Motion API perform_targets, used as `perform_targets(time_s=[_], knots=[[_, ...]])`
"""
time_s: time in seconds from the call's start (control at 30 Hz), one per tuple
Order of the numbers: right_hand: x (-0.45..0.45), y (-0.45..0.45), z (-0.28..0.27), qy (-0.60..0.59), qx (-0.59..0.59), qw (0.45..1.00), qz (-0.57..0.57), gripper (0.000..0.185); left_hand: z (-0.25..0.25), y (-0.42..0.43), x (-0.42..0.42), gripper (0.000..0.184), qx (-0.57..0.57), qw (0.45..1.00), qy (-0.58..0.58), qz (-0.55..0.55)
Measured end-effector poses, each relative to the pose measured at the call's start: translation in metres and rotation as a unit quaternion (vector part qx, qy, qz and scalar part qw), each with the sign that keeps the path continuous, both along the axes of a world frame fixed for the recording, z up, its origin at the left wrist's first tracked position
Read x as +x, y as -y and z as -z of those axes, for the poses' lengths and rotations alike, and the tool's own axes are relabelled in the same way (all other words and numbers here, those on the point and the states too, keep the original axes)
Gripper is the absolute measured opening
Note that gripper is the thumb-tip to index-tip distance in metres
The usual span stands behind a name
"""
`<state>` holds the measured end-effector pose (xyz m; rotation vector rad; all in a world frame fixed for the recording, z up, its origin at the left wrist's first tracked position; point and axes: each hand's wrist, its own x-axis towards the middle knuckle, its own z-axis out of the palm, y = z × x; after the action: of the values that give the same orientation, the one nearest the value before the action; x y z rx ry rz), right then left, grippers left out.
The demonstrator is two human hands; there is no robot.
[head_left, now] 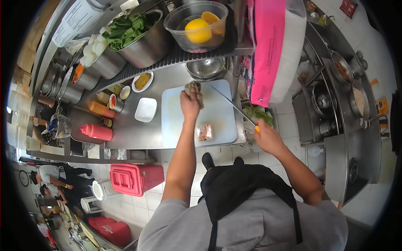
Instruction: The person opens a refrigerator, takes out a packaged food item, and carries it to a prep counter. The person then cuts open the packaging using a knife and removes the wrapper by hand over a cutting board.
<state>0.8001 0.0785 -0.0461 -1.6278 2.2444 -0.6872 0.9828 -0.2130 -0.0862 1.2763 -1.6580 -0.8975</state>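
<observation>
Knife, gripped in right hand's curled fingers, long axis toward 10–11 o'clock over board, tip just beside cloth at cloth's 3 o'clock, cloth bunched in left hand's closed fingers, nearer the tip.

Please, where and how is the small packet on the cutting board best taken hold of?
Probably grip the packet by its left and right edges, from above and the right. It looks rectangular and lies flat, with bare cutting board to its right, while the left forearm passes on the other side.
</observation>
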Motion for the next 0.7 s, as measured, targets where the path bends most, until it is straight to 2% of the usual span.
perform_targets(time_s=[0.03,0.13,0.23,0.3,0.33,0.43,0.5,0.57,0.67,0.7], knots=[[-0.001,0.0,-0.007,-0.025,-0.018,1.0,0.002,0.023,-0.028,-0.01,0.002,0.032,0.025,0.999,-0.043,0.015],[-0.006,0.004,-0.01,-0.106,-0.035,0.994,0.003,0.023,-0.066,-0.035,-0.003,0.032,-0.058,0.995,0.044,0.073],[-0.003,0.009,-0.015,-0.151,-0.036,0.988,-0.013,0.022,-0.09,-0.082,-0.029,0.032,-0.162,0.949,0.214,0.164],[0.001,0.009,-0.024,-0.172,-0.013,0.984,-0.031,0.022,-0.072,-0.093,-0.047,0.033,-0.204,0.908,0.277,0.237],[0.004,0.007,-0.03,-0.183,0.013,0.982,-0.043,0.022,-0.06,-0.089,-0.059,0.033,-0.157,0.894,0.347,0.237],[0.009,-0.012,-0.025,-0.174,0.063,0.98,-0.066,0.022,-0.001,-0.035,-0.08,0.035,-0.116,0.882,0.407,0.208],[0.012,-0.03,-0.016,-0.129,0.089,0.985,-0.078,0.021,-0.002,0.001,-0.085,0.042,-0.066,0.911,0.361,0.19],[0.013,-0.047,-0.015,-0.02,0.134,0.99,-0.03,0.024,-0.02,0.023,-0.077,0.049,-0.087,0.923,0.236,0.291],[0.004,-0.066,0.0,0.097,0.206,0.973,0.033,0.031,-0.054,0.02,-0.051,0.058,-0.127,0.948,0.18,0.23],[0.003,-0.07,0.005,0.128,0.228,0.964,0.055,0.034,-0.061,0.015,-0.036,0.061,-0.088,0.966,0.138,0.198]])
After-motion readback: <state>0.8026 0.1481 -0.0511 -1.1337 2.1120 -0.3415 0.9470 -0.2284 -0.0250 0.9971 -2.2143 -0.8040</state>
